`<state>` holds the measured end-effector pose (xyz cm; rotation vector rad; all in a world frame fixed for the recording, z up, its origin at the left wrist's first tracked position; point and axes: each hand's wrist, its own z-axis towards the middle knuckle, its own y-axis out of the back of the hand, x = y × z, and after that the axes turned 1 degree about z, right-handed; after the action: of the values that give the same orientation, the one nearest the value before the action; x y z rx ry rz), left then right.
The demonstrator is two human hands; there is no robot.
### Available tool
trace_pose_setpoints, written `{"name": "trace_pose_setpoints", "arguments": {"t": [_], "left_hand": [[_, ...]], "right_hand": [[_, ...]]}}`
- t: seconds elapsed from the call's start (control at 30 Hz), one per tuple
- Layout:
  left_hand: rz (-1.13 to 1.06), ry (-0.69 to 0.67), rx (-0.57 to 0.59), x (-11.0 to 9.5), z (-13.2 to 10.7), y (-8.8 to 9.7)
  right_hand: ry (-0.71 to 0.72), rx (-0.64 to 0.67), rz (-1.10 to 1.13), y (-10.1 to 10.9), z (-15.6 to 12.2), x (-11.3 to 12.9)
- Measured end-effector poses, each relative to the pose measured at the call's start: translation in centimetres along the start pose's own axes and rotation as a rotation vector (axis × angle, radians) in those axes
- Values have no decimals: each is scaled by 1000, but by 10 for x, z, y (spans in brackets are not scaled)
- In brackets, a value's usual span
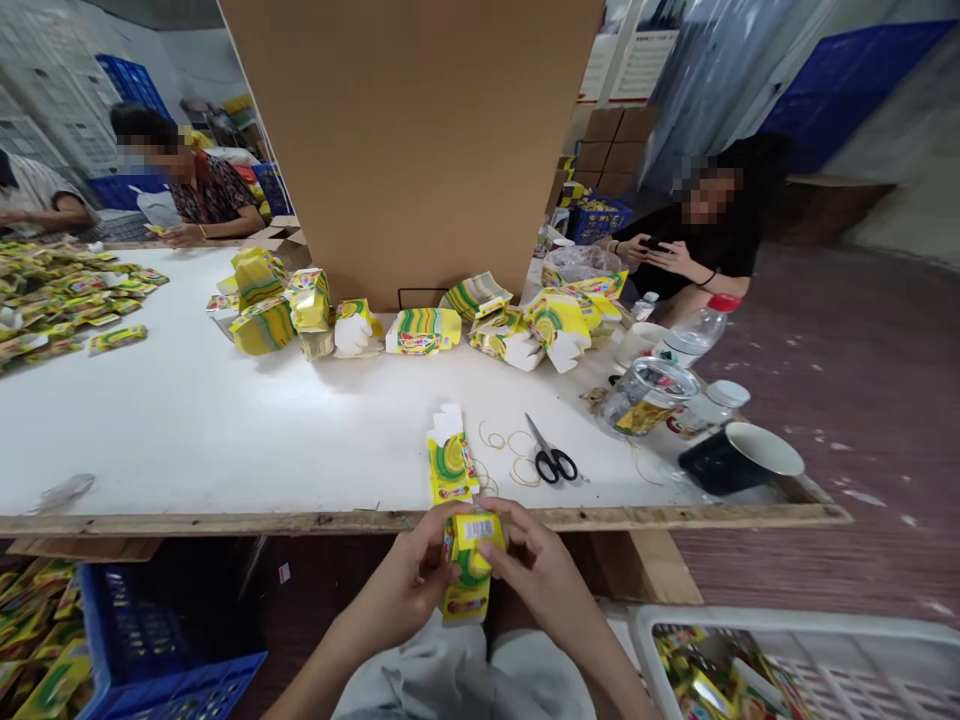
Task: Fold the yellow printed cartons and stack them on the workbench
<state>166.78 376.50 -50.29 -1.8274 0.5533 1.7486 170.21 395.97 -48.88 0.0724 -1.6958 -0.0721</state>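
Note:
Between my two hands, just off the table's front edge, is a small yellow and green carton (472, 570) with a barcode at its top. My left hand (420, 570) grips its left side, fingers curled against it. On the other side my right hand (532, 560) holds it too, thumb lying across the front. Right behind my hands, another flattened yellow carton (451, 460) with white flaps lies on the table. Black-handled scissors (553, 462) and several thin rubber bands (523, 470) lie to its right.
Bundles of yellow cartons (424, 330) line the tall cardboard box (412, 150). A dark mug (720, 465), clear jar (649, 395) and bottles crowd the right edge. A blue crate (165, 640) and white basket (810, 625) stand below. Co-workers sit across the table and at right.

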Motion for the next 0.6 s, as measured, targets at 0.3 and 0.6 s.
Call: {"name": "trace_pose_setpoints", "arguments": {"t": [0.3,0.6], "left_hand": [[-389,63,70,-11,4,-3],[-351,52,123,-4,14,-11]], "right_hand": [[67,-77,-366,-14,0,-2],[-13,-233,-429,-7,-6,-7]]}}
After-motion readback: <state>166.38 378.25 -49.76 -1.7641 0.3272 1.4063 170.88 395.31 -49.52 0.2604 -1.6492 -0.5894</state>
